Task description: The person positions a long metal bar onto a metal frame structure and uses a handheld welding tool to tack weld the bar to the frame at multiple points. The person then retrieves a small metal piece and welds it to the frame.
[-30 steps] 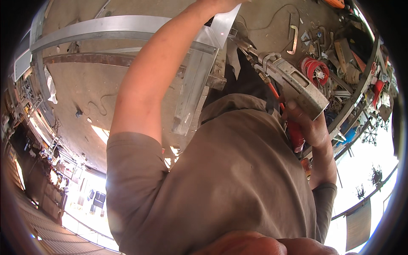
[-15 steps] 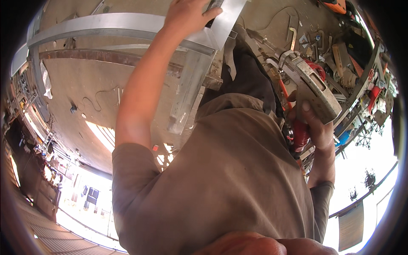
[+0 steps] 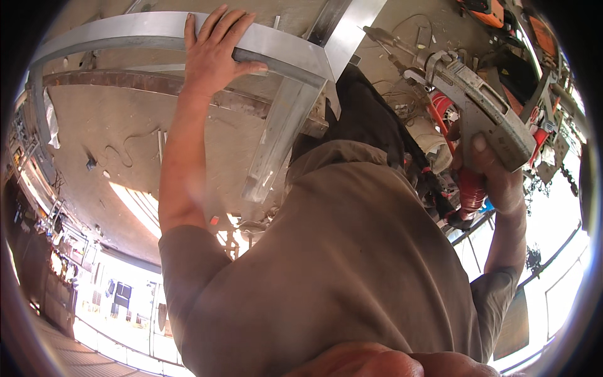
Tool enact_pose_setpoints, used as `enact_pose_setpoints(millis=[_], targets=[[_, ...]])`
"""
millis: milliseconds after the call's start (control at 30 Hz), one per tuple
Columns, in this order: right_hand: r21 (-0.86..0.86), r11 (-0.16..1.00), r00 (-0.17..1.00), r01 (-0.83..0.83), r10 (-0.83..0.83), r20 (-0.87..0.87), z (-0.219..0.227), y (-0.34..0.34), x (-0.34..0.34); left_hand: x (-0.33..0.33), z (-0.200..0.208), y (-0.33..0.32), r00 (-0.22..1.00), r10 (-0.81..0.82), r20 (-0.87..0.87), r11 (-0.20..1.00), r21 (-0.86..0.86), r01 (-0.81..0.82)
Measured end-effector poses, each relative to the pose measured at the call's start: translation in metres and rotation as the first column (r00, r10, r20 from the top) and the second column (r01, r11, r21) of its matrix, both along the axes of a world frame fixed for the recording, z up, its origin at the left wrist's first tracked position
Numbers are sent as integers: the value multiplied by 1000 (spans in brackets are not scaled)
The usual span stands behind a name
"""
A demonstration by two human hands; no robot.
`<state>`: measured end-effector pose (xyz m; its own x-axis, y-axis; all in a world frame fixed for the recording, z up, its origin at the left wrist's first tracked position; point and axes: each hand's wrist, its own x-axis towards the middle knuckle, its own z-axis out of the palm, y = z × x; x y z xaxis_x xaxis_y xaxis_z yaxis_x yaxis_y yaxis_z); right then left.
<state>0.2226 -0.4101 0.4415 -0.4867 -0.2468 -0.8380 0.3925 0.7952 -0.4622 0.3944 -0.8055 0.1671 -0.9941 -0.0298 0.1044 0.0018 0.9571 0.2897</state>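
Note:
My left hand (image 3: 215,60) lies with spread fingers on the silvery square-tube metal frame (image 3: 276,45). The thumb points right along the tube's near side. In my right hand (image 3: 493,157) is a worn grey metal pistol-shaped tool (image 3: 480,100), held by its grip, which has a red wrapping below. A long narrow nose runs from its front up and to the left, close to the frame's corner. The tool's exact kind I cannot make out. Some of the right fingers are hidden behind the grip.
A rusty steel bar (image 3: 157,83) runs beyond the frame's near side, and a metal leg (image 3: 273,147) comes down from the corner. Tools and scrap clutter the floor at the right, with an orange machine (image 3: 487,11) farther off. A thin cord (image 3: 125,154) lies at the left.
My left hand has moved left and nearer along the frame, away from the corner. My right hand has carried the tool a little to the right. The view has shifted slightly.

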Motion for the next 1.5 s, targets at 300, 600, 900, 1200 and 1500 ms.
enact_pose_setpoints(millis=[300,600,900,1200,1500], targets=[[112,988,994,-107,107,0,21,-53,-20,-6,12,11,997,72,3,997,8,-72],[-48,993,980,106,-112,-165,-5,-52,-4,-60,34,96,936,-33,350,998,67,10],[-127,983,988,135,-142,-54,-2,-24,-6,-73,36,92,859,-52,510,997,79,13],[-195,964,981,181,-192,-39,-4,-3,-4,-86,40,88,772,-89,630,994,100,33],[-237,951,978,201,-209,-8,-3,9,-7,-92,44,88,746,-85,660,994,104,21]])
